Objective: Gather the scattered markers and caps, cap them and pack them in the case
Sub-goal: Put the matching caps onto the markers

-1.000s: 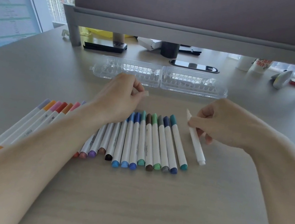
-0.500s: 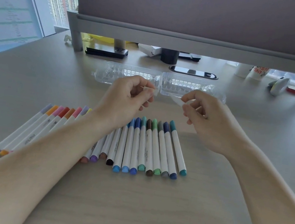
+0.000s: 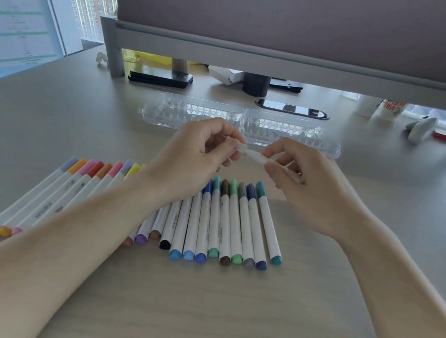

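While the left hand [image 3: 197,162], grip pinched on the white cap [image 3: 241,147], meets the right hand [image 3: 308,186], grip closed round the white marker [image 3: 256,156], above the capped row [image 3: 225,226] before the clear case [image 3: 292,132], keep both coaxial and press straight until seated.

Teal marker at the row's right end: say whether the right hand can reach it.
Likely, once freed: the right hand holds a white marker, the left hand its cap; nothing covers the teal marker.
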`<state>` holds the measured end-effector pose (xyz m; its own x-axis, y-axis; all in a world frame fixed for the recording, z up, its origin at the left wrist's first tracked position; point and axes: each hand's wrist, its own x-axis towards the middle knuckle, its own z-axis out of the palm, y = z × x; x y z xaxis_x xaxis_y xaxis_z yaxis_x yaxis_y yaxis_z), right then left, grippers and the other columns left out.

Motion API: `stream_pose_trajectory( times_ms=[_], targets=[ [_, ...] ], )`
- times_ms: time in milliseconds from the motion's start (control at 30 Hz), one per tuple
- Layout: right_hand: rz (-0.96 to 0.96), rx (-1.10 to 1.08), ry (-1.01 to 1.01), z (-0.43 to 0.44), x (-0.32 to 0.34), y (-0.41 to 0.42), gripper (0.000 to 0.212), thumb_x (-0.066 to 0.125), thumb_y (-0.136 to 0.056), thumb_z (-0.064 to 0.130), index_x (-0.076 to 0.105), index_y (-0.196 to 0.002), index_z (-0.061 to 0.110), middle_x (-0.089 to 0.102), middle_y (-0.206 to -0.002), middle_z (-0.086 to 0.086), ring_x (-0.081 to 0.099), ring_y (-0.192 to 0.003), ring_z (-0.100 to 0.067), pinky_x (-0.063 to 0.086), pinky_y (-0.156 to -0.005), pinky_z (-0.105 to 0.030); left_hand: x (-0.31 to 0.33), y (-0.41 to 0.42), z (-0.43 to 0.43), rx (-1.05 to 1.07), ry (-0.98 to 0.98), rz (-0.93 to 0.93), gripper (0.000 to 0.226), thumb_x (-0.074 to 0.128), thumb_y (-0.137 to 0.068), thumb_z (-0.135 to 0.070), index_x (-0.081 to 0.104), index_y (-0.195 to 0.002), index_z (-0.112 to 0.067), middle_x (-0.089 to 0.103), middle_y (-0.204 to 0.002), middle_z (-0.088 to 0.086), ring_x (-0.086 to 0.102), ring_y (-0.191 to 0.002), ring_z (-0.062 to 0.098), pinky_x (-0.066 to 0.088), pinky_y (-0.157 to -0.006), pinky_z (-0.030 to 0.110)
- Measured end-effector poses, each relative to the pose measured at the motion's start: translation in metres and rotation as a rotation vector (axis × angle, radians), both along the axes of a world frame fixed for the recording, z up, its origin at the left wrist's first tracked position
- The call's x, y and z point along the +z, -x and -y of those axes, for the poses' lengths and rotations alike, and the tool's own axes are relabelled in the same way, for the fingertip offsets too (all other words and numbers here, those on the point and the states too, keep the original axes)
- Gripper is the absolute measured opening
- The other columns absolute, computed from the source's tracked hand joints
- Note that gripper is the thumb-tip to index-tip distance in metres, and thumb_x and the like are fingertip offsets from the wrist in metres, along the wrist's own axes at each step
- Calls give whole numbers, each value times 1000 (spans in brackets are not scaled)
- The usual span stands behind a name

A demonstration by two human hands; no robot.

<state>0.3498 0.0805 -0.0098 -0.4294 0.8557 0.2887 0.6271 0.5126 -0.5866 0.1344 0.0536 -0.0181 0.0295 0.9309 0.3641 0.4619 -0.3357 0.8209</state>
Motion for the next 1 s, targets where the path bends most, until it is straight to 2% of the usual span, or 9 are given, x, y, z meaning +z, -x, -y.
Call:
stream_pose_trajectory(
  times_ms=[67,200,333,500,667,833,1000],
  targets=[
    [-5,2,-8,1,0,0,8,61,-102,30,62,-106,37,65,-92,15,59,-83,0,41,-68,-19,-1,1,-1,-5,-3,-19,14,57,-104,-21,69,-104,-27,73,-87,-8,68,-82,6,56,-74,22],
    [-8,-24,-46,1,0,1,5,66,-99,31,63,-102,34,63,-91,16,58,-80,-5,42,-66,-21,-1,0,-1,-22,6,-8,13,58,-104,-19,70,-105,-23,74,-84,-5,69,-79,7,56,-73,22],
    [-19,-36,-64,1,-1,1,8,68,-97,30,63,-100,35,62,-86,18,56,-75,-1,38,-60,-11,1,-2,1,-47,59,82,16,56,-104,-15,72,-106,-15,74,-78,-2,67,-73,10,58,-72,23],
    [-52,-20,-63,0,-3,3,4,68,-98,30,65,-99,32,71,-95,14,63,-87,-1,50,-74,-18,1,-1,1,-53,85,128,18,56,-104,-15,74,-107,-14,75,-79,1,69,-73,13,59,-73,25],
    [-63,11,-85,1,-3,3,6,68,-98,31,64,-94,30,69,-88,11,61,-77,-2,45,-64,-14,3,-2,4,-73,112,167,17,59,-102,-14,75,-108,-13,77,-82,4,72,-77,14,59,-73,22],
    [-68,27,-91,1,-4,4,5,68,-98,30,66,-95,28,71,-88,10,63,-81,-5,49,-71,-21,4,-2,6,-78,136,212,17,59,-102,-13,75,-109,-11,78,-85,6,73,-78,15,61,-76,24],
    [-96,43,-102,1,-4,4,3,68,-98,27,66,-96,26,71,-87,11,64,-83,-5,49,-73,-21,6,-2,8,-95,159,269,18,60,-101,-13,74,-110,-8,78,-86,9,73,-78,15,61,-77,25]
  ],
)
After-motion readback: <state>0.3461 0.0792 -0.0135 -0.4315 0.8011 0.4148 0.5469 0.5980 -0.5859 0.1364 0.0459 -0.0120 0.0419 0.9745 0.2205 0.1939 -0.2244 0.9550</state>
